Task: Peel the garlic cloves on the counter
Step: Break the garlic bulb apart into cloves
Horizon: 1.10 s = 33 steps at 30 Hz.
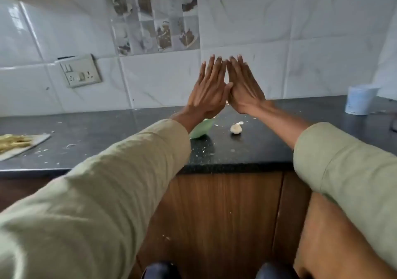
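Two pale green sleeves are filling the near part of the shot, both arms reaching out over the dark speckled stone counter. Left hand and right hand are hovering above it with fingers straight and spread, fingertips touching, holding nothing. Whole white garlic bulb is sitting on the counter just below them, right beside a small green bowl. White plastic cup is standing far right.

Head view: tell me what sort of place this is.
Most likely a home kitchen: a dark stone counter against a tiled wall, a wall socket, and garlic lying on the counter.
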Each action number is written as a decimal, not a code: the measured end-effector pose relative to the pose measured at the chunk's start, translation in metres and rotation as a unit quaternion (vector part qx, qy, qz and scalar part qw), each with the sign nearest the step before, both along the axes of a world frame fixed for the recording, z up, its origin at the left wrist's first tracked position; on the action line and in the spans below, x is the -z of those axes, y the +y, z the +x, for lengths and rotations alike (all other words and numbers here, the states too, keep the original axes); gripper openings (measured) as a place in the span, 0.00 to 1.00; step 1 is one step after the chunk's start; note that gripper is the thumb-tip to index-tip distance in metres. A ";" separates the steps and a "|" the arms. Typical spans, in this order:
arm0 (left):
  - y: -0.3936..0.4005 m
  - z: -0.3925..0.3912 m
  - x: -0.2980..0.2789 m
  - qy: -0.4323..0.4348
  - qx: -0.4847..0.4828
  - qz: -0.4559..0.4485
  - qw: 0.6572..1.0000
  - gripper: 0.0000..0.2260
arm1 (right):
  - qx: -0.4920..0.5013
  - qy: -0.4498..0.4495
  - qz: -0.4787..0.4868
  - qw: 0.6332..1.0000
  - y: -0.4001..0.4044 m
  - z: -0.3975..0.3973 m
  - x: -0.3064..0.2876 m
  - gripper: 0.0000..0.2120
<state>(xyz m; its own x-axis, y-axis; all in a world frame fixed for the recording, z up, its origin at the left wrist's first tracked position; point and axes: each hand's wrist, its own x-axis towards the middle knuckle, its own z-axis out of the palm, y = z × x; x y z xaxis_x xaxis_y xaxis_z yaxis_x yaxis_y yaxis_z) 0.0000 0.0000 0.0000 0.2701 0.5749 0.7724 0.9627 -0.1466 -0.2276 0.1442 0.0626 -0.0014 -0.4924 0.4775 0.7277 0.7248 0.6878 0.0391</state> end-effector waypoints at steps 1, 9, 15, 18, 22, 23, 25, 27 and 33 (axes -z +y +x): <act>-0.009 0.006 0.004 -0.019 -0.001 -0.002 1.000 0.31 | 0.006 0.009 -0.002 1.000 -0.010 0.006 0.001 0.34; -0.051 0.004 0.050 0.020 -0.058 -0.112 0.992 0.24 | 0.004 -0.058 -0.188 0.980 -0.053 0.047 0.040 0.30; -0.052 -0.047 0.081 -0.027 -0.106 -0.174 0.979 0.18 | 0.003 -0.038 -0.312 0.949 -0.025 0.044 0.079 0.30; -0.058 -0.073 0.082 -0.035 -0.130 -0.164 0.977 0.15 | 0.004 -0.028 -0.325 0.945 -0.008 0.033 0.087 0.24; -0.069 -0.102 0.077 -0.033 -0.152 -0.166 0.974 0.15 | -0.023 -0.004 -0.305 0.952 0.004 0.013 0.088 0.15; -0.070 -0.107 0.077 -0.023 -0.155 -0.146 0.977 0.14 | -0.031 0.000 -0.301 0.953 0.005 0.007 0.086 0.16; -0.072 -0.113 0.078 0.012 -0.151 -0.087 0.985 0.16 | -0.055 -0.003 -0.303 0.951 0.010 -0.005 0.083 0.18; -0.065 -0.108 0.079 0.046 -0.095 -0.032 0.994 0.16 | -0.081 -0.007 -0.307 0.948 0.018 -0.014 0.079 0.21; -0.009 -0.044 0.078 -0.149 0.032 -0.173 0.973 0.14 | -0.151 0.031 -0.384 0.910 0.048 -0.022 0.062 0.22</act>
<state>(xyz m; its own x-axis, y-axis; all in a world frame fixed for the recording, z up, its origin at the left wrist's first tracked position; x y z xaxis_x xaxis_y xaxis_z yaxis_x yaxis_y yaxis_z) -0.0442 -0.0093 -0.0781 0.1077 0.8042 0.5845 0.9644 -0.2274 0.1352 0.1221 0.1103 -0.0639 -0.6551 0.7068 0.2670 0.4825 0.6633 -0.5720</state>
